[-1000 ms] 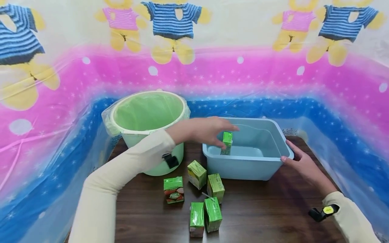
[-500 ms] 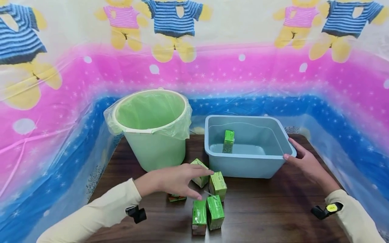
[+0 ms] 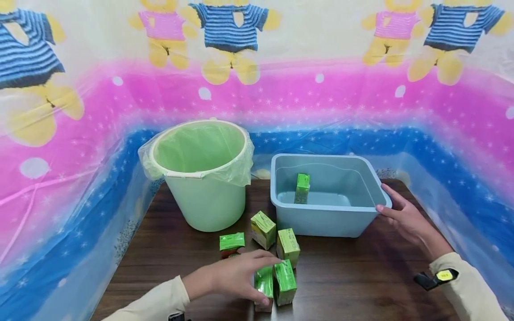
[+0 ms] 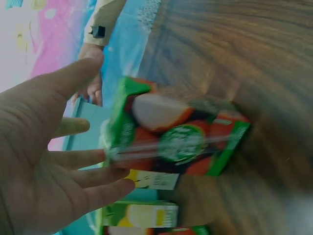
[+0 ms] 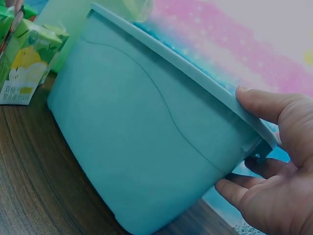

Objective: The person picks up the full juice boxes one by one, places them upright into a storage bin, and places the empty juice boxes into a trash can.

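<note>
My left hand (image 3: 234,274) spreads its thumb and fingers around a green-topped juice carton (image 3: 263,281) at the front of the table. In the left wrist view the fingers are extended near this carton's red fruit-printed side (image 4: 176,142); a firm hold does not show. Touching distance to its right stands another green carton (image 3: 284,281). My right hand (image 3: 409,225) grips the right rim of a light blue plastic bin (image 3: 321,221), thumb on top and fingers beneath, as the right wrist view shows. One green carton (image 3: 302,187) stands inside the bin, towards its left.
Two yellow-green cartons (image 3: 263,229) stand before the bin's left corner. A carton with a red front (image 3: 231,241) sits left of them, partly behind my left hand. A green bucket (image 3: 209,200) with a clear liner stands at the back left of the dark wooden table (image 3: 341,276).
My left hand has come from above the bin, back and down over the front cartons, and now reaches around the front-left one. My right hand keeps its hold on the bin.
</note>
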### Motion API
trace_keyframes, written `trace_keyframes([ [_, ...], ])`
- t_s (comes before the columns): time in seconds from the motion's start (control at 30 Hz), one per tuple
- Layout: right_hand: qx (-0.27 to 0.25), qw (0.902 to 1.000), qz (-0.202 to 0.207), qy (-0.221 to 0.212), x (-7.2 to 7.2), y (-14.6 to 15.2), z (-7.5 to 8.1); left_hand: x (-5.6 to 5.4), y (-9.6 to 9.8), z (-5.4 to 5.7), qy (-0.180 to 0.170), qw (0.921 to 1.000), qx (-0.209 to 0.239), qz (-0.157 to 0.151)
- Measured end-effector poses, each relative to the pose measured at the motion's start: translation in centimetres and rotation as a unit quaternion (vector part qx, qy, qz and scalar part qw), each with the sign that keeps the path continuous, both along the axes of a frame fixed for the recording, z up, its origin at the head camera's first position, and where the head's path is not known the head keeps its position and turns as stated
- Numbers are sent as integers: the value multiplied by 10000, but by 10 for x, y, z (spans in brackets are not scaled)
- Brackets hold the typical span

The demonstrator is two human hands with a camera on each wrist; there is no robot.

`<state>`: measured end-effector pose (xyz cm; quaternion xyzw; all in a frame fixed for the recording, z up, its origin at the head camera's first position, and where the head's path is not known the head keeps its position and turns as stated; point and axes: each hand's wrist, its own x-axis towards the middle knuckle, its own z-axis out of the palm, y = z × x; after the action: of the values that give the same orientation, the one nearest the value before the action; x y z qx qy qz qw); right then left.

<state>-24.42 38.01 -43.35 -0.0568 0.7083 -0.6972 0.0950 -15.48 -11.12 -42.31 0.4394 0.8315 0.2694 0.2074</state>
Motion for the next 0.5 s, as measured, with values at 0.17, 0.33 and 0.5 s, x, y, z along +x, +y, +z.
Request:
trace_keyframes([
  [0.17,-565,9983,109,-104,-1,3,-3,10,-2,-18,24,9989,209,416],
  [0.33,-663,9976,180,-33,-2,3,-5,15,-4,-28,65,9981,263,554],
  [0.5,-681,9975,181,6,0,2,-4,12,-2,-31,168,9986,308,401],
])
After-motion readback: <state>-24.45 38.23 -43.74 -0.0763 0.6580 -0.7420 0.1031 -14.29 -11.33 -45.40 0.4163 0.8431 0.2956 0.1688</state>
